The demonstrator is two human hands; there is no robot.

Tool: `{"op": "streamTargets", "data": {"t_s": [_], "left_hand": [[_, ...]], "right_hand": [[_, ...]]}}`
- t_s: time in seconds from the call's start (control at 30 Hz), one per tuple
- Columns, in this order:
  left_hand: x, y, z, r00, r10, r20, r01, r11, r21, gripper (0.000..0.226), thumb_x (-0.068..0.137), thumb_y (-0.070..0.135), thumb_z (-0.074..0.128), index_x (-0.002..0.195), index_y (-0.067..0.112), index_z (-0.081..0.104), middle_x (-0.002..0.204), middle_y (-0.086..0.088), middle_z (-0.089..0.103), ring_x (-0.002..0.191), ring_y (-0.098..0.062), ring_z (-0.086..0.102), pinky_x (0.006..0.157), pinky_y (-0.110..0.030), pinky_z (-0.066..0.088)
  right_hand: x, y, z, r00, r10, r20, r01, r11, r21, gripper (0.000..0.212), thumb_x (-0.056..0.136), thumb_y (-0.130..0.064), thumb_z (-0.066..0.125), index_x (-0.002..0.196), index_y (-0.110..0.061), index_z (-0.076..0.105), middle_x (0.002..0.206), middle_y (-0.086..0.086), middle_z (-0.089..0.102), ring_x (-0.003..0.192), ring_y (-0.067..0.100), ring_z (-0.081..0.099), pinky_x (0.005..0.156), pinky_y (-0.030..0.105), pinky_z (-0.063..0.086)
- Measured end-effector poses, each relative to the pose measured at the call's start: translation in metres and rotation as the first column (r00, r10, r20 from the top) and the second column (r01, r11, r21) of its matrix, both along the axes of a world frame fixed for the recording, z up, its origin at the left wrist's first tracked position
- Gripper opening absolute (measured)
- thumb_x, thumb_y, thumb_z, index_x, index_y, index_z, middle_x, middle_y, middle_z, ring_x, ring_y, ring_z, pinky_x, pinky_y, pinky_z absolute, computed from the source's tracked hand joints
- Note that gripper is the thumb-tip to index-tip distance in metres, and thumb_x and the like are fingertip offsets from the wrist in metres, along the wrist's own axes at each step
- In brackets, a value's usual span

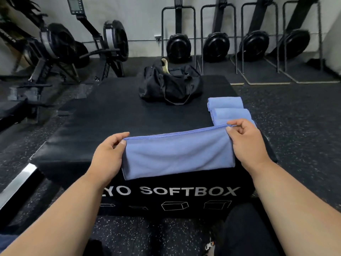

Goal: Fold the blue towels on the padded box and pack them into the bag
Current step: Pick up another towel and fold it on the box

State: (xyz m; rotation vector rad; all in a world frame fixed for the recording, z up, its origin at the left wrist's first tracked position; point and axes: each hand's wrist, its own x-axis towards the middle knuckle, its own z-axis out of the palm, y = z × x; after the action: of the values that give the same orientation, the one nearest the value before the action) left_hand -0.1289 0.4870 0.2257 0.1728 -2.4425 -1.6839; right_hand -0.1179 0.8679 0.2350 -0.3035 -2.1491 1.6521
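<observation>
A blue towel (177, 154) lies folded lengthwise at the near edge of the black padded box (103, 119), its lower edge hanging over the box's front. My left hand (108, 150) pinches its upper left corner and my right hand (245, 139) pinches its upper right corner, lifted a little off the box. Two folded blue towels lie on the box's right side: one (225, 103) farther away and another (232, 114) closer, partly hidden behind my right hand. A black duffel bag (169, 84) sits open at the far end of the box with a light-coloured item sticking out.
Several rowing machines (103, 45) stand against the far wall and to the left. Speckled black rubber flooring (295, 117) surrounds the box. A metal bar (16, 183) lies at the lower left. My dark-clothed legs (245, 230) are below the box front.
</observation>
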Motion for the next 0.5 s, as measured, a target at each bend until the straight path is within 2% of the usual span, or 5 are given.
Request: {"op": "streamTargets", "data": {"t_s": [0.07, 0.17, 0.3, 0.4, 0.5], "left_hand": [[-0.017, 0.005, -0.001, 1.0, -0.007, 0.023, 0.008, 0.997, -0.074, 0.027, 0.108, 0.024, 0.054, 0.126, 0.037, 0.07, 0.115, 0.024, 0.069, 0.101, 0.014, 0.063, 0.082, -0.008, 0.042], [-0.045, 0.005, -0.01, 0.998, 0.0, 0.062, 0.012, 0.981, -0.196, 0.029, 0.108, 0.023, 0.052, 0.13, 0.032, 0.07, 0.12, 0.02, 0.068, 0.111, 0.001, 0.063, 0.086, -0.013, 0.042], [-0.079, -0.003, -0.03, 0.99, -0.001, 0.14, 0.055, 0.924, -0.378, 0.032, 0.108, 0.022, 0.05, 0.134, 0.028, 0.068, 0.124, 0.012, 0.069, 0.117, -0.012, 0.062, 0.094, -0.024, 0.042], [-0.095, -0.009, -0.04, 0.986, -0.047, 0.159, 0.123, 0.852, -0.51, 0.031, 0.108, 0.024, 0.051, 0.131, 0.035, 0.069, 0.123, 0.009, 0.066, 0.111, -0.014, 0.064, 0.091, -0.028, 0.045], [-0.099, -0.009, -0.041, 0.98, -0.114, 0.164, 0.19, 0.784, -0.591, 0.026, 0.108, 0.029, 0.053, 0.124, 0.041, 0.069, 0.118, 0.014, 0.058, 0.108, -0.009, 0.061, 0.094, -0.028, 0.046]], "right_hand": [[-0.013, 0.004, -0.007, 1.0, -0.01, 0.023, 0.01, 1.0, 0.008, 0.01, 0.102, -0.018, 0.065, 0.1, -0.028, 0.067, 0.079, -0.006, 0.063, 0.063, -0.001, 0.053, 0.063, 0.016, 0.042], [-0.038, 0.002, -0.02, 0.997, -0.003, 0.079, -0.002, 0.998, 0.065, 0.011, 0.1, -0.017, 0.064, 0.099, -0.027, 0.066, 0.08, -0.006, 0.063, 0.069, 0.005, 0.056, 0.066, 0.02, 0.043], [-0.063, -0.005, -0.034, 0.983, 0.0, 0.185, -0.04, 0.977, 0.21, 0.009, 0.101, -0.021, 0.063, 0.103, -0.029, 0.067, 0.096, -0.012, 0.068, 0.091, 0.011, 0.062, 0.077, 0.026, 0.044], [-0.07, -0.008, -0.038, 0.979, 0.006, 0.205, -0.065, 0.956, 0.285, 0.013, 0.101, -0.02, 0.061, 0.106, -0.03, 0.067, 0.099, -0.018, 0.066, 0.095, 0.009, 0.061, 0.084, 0.029, 0.042], [-0.074, -0.008, -0.039, 0.979, -0.007, 0.203, -0.064, 0.937, 0.343, 0.014, 0.101, -0.019, 0.061, 0.105, -0.031, 0.067, 0.098, -0.019, 0.065, 0.091, 0.007, 0.061, 0.081, 0.028, 0.042]]}}
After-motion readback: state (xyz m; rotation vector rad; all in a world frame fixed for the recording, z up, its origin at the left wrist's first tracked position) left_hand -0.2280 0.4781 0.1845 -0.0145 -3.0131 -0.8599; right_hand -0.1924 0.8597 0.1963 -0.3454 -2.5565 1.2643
